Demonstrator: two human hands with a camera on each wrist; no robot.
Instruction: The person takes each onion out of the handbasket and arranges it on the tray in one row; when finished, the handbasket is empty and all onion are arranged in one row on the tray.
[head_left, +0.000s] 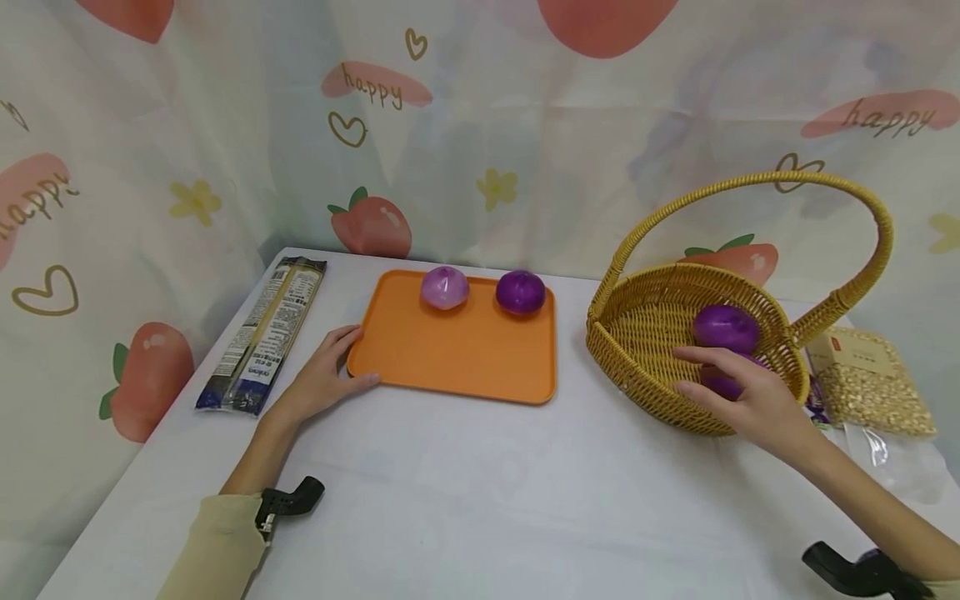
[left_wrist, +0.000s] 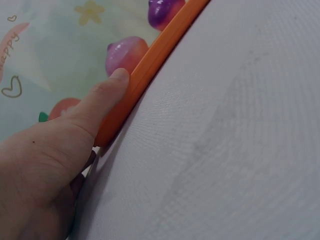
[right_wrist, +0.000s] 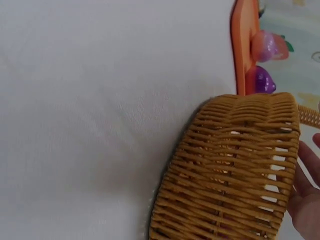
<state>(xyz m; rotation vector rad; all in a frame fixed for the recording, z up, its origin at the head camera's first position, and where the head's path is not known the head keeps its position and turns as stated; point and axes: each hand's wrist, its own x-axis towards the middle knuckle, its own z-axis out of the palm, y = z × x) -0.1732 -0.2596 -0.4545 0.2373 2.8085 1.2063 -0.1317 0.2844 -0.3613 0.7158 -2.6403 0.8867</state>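
Note:
My left hand (head_left: 324, 375) holds the near-left corner of an orange tray (head_left: 450, 358), thumb along the front edge and fingers at the left side. On the tray's far part sit a pale purple onion (head_left: 445, 288) and a dark purple onion (head_left: 521, 293), both glossy. My right hand (head_left: 757, 400) hovers over the near rim of a wicker basket (head_left: 637, 325), thumb and fingers apart. Inside the basket lie a purple onion (head_left: 726, 328) and another purple one partly hidden by that hand. In the right wrist view, the basket's wall (right_wrist: 225, 170) covers what is inside.
A long printed packet (head_left: 264, 333) lies left of the tray. Right of the basket is a clear bag of pale grains (head_left: 873, 383), with clear plastic in front. The basket's tall handle (head_left: 757, 179) arches over it. A patterned cloth (head_left: 465, 125) hangs behind the white table (head_left: 465, 500).

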